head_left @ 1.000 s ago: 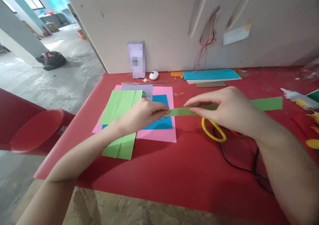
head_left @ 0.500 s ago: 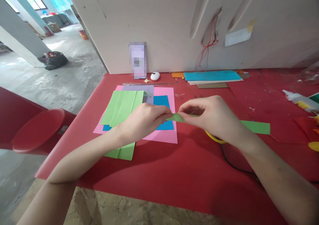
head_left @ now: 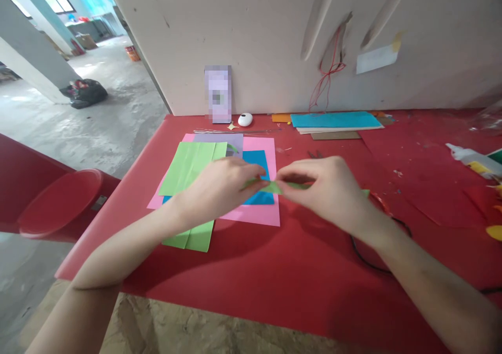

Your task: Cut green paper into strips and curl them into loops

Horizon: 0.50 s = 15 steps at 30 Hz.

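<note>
My left hand (head_left: 221,189) and my right hand (head_left: 323,184) meet over the coloured sheets, fingertips pinched on a narrow green strip (head_left: 274,187) of paper or felt. The strip runs between the two pinches, and its right part passes behind my right hand. Beneath my left hand and forearm lie light green sheets (head_left: 188,168). A blue sheet (head_left: 257,159), a purple sheet (head_left: 235,140) and a pink sheet (head_left: 251,218) are stacked under them. By my right wrist, a dark cord (head_left: 364,262) loops on the table.
On the red table (head_left: 274,281), a phone (head_left: 218,95) leans against the pale panel beside a white rounded case (head_left: 245,120). Thin wires (head_left: 227,132) lie in front. Further right are turquoise sheets (head_left: 337,120) and a glue bottle (head_left: 470,160). A red stool (head_left: 58,202) stands left.
The strip's far end, which stuck out right of my right forearm, is now mostly out of sight behind it. A yellow loop under my right hand is no longer visible. Both hands have shifted slightly left.
</note>
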### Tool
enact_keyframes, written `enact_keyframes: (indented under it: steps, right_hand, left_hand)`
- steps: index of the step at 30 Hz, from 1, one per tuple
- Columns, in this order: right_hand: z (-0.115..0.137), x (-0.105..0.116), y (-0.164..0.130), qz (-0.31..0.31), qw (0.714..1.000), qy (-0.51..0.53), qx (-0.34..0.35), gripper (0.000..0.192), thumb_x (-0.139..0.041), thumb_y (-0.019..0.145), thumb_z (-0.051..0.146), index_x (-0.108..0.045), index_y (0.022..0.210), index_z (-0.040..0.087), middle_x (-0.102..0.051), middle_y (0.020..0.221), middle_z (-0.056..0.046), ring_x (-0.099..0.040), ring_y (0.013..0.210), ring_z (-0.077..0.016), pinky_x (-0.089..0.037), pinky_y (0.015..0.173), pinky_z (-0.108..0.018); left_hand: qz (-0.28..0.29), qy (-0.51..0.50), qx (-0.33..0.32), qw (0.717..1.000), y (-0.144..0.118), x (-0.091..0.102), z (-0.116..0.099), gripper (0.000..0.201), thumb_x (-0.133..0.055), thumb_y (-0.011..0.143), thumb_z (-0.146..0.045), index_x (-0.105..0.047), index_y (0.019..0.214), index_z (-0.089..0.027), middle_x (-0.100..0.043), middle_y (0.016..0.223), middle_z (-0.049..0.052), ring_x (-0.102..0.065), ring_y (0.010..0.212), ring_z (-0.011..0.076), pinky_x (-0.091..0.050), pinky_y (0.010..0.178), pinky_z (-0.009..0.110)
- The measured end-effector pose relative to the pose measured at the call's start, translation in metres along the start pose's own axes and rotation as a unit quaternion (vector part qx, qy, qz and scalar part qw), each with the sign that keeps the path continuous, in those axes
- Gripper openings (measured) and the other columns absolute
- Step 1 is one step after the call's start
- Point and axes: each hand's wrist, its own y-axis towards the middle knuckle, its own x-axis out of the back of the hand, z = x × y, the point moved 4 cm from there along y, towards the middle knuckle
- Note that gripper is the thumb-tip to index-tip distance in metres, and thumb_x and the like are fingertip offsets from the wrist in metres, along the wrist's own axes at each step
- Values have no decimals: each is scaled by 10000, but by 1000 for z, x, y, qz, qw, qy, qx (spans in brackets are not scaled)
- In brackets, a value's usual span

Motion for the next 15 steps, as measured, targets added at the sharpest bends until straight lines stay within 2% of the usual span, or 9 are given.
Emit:
enact_keyframes:
  steps: [3, 6, 9, 13, 15]
  right_hand:
    - [11, -11, -2, 2, 999, -13, 35, 164, -513, 735, 155, -627, 623, 191, -663, 665, -35, -594, 611, -168, -476, 591, -296]
    - [11, -5, -3, 19, 999, -4, 30, 139, -543, 719, 174, -626, 610, 196, -655, 637, -17, -587, 592, -162, -460, 562, -285]
    - [0, 13, -1, -1, 1000, 13, 6, 104, -576, 697, 203, -622, 604, 209, -646, 619, -1, -589, 588, -163, -462, 561, -288]
    - [-30, 34, 4, -24, 998, 30, -56, 64, -627, 681, 253, -645, 631, 218, -666, 662, -1, -611, 630, -171, -478, 586, -291]
    - [-43, 42, 6, -38, 997, 13, -66, 85, -634, 684, 274, -657, 627, 216, -656, 643, 0, -592, 588, -163, -466, 558, -296]
  left_hand:
    - [2, 20, -46, 999, -2, -7, -14, 340, -380, 908, -166, -639, 689, -146, -618, 567, 4, -551, 522, 109, -437, 953, 392]
    - [-21, 20, -50, 998, -4, -1, -15, 336, -402, 911, -204, -639, 680, -151, -617, 563, 1, -542, 500, 102, -391, 1020, 402]
    - [-36, -7, -32, 999, -6, 13, -2, 328, -425, 897, -220, -648, 660, -177, -630, 586, -14, -534, 507, 99, -375, 1032, 391]
    - [-43, -35, 44, 998, -4, 26, 29, 311, -458, 871, -291, -668, 651, -225, -628, 586, -39, -513, 524, 107, -317, 1049, 418]
    - [-35, -51, 70, 996, -3, 27, 39, 306, -468, 860, -328, -675, 653, -238, -617, 563, -35, -516, 541, 121, -369, 974, 397]
